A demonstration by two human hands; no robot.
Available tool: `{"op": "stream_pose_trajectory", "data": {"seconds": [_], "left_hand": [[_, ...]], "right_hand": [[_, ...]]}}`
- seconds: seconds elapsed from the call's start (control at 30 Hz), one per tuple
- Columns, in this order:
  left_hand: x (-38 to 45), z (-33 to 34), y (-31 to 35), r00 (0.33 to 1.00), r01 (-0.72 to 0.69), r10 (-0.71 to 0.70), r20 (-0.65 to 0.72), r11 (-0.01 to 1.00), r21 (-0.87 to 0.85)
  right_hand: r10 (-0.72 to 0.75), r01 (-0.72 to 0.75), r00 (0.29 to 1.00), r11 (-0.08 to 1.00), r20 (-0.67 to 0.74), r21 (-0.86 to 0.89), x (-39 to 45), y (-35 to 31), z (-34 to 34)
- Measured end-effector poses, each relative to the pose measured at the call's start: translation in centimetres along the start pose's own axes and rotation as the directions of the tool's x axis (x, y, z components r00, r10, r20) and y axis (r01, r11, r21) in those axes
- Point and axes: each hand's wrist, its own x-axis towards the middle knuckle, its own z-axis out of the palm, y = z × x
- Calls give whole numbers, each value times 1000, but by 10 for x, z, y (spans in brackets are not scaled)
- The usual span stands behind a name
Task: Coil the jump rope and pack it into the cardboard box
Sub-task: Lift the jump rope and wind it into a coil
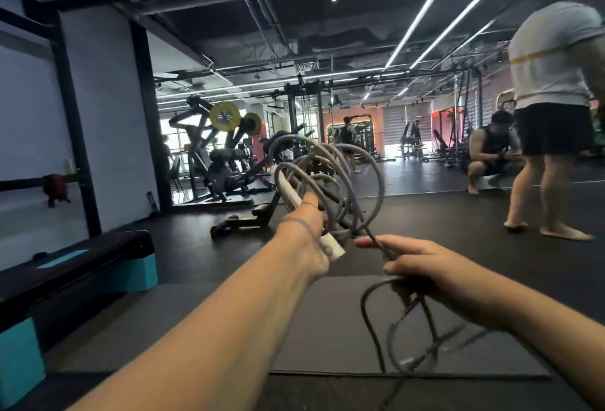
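Nearest, the right hand point(422, 266) pinches the loose grey jump rope point(330, 174) leading up-left into coils the left hand point(311, 237) grips.

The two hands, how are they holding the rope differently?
The left hand is raised and grips a white handle with loops of gray rope standing above it. The right hand is lower; loose rope hangs below it. Both hold the same rope.

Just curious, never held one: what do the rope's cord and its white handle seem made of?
Cord: grey, smooth, holds springy loops, so probably plastic-coated or rubbery; can't tell which. Handle: white, hard-looking, matte, likely plastic.
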Motion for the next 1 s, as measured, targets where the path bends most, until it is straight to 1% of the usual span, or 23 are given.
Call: {"op": "stream_pose_trajectory", "data": {"seconds": [0.03, 0.07, 0.13, 0.17, 0.2, 0.23, 0.3, 0.4, 0.47, 0.57, 0.6, 0.7, 0.73, 0.77, 0.83, 0.87, 0.93, 1.0], "left_hand": [[0, 6, -3, 999, 25, -26, -22, 999, -27], [0, 12, -6, 998, 52, -55, -38, 997, -65], [2, 21, -6, 992, 70, -79, -100, 993, -93], [3, 24, -4, 986, 81, -93, -139, 992, -92], [1, 27, -2, 982, 95, -108, -155, 991, -89], [1, 29, 1, 980, 123, -133, -151, 989, -77], [-5, 34, 2, 973, 177, -178, -147, 984, -25], [-19, 41, -4, 975, 202, -200, -97, 979, 14], [-19, 45, -6, 976, 205, -204, -75, 979, -2], [-19, 47, -7, 969, 235, -230, -93, 971, 45], [-19, 47, -8, 968, 238, -232, -96, 970, 53], [-25, 45, -18, 963, 247, -240, -122, 968, 42], [-29, 45, -21, 966, 245, -239, -95, 968, 51], [-35, 44, -25, 968, 248, -246, -40, 968, 39], [-42, 43, -30, 965, 259, -257, 49, 966, -19], [-43, 42, -33, 964, 261, -259, 64, 965, -21], [-43, 38, -38, 964, 253, -250, 85, 967, -17], [-41, 28, -44, 958, 270, -264, 116, 962, -46]], "right_hand": [[-31, 30, 1000, 991, 2, 128, 0, -3, 8], [-74, 75, 997, 984, -13, 165, 0, -5, 15], [-135, 143, 986, 986, -97, 89, 0, -7, 30], [-154, 172, 973, 981, -170, 95, 0, -6, 36], [-160, 199, 956, 969, -248, 144, 1, -4, 42], [-166, 233, 935, 954, -313, 190, 2, 0, 46], [-173, 285, 900, 928, -400, 240, 4, 6, 54], [-169, 330, 870, 898, -464, 291, 10, 11, 58], [-173, 344, 856, 894, -487, 286, 12, 12, 59], [-207, 375, 834, 892, -512, 251, 13, 15, 62], [-222, 394, 819, 888, -529, 236, 13, 15, 63], [-295, 439, 739, 893, -606, 101, 12, 21, 63], [-300, 439, 719, 895, -627, 76, 11, 21, 64], [-287, 434, 706, 898, -648, 74, 10, 22, 64], [-215, 416, 697, 898, -684, 142, 10, 21, 63], [-172, 405, 695, 896, -699, 182, 9, 19, 62], [-133, 385, 698, 898, -704, 212, 9, 16, 57], [-148, 385, 730, 896, -667, 223, 5, 7, 51]]}}
